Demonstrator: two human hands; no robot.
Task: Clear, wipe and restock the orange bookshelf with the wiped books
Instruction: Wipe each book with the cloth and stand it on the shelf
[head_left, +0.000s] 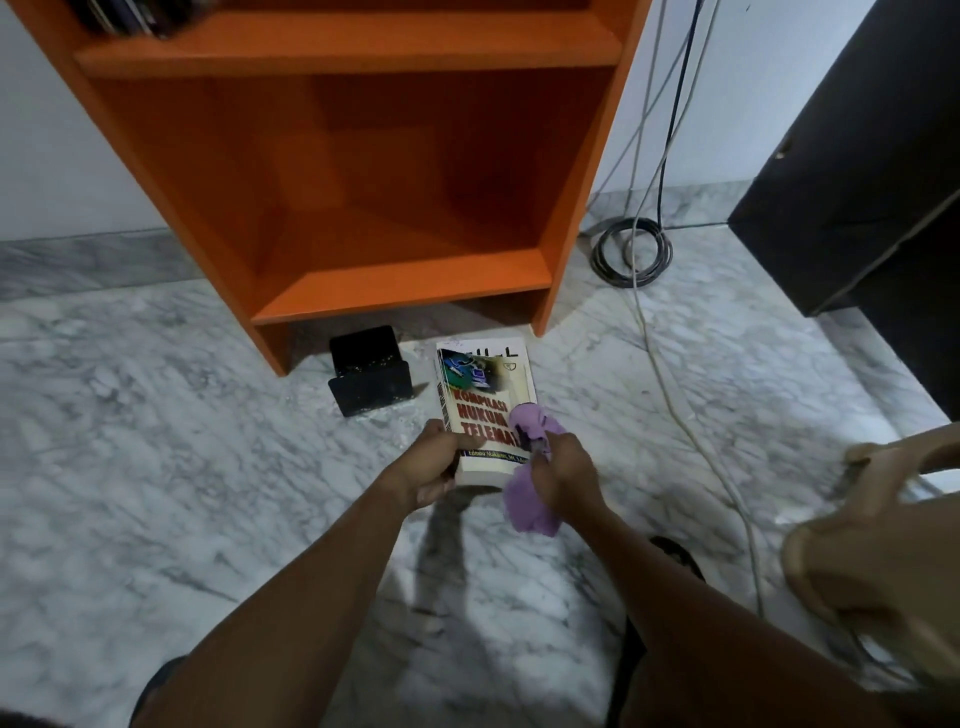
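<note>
**Wiping a book before restocking.** The left hand (434, 462) grips the book (483, 384) at its near, spine-side corner, with the thumb on the cover and the fingers curled underneath. This grip leaves nearly the whole cover bare beyond it. It also braces the book against the push of wiping.

The right hand (563, 475) is closed in a fist around the purple cloth (530, 512), just across the cover from the left grip. One bunch of cloth sticks out past the knuckles and presses on the title. The rest hangs loose below the fist, off the book's near edge.

The book lies face up and points away from both hands toward the shelf (400, 288). Whether its far end rests on the floor cannot be told. The shelf's lowest bay, straight beyond the book, holds nothing, so it is judged cleared and ready for the book's return.

A black stand (369, 379) sits on the floor beyond the left grip. Cables (631, 252) coil farther out beyond the right grip, clear of the work.

The step in hand is judged to be wiping the cover; restocking is not yet begun.
</note>
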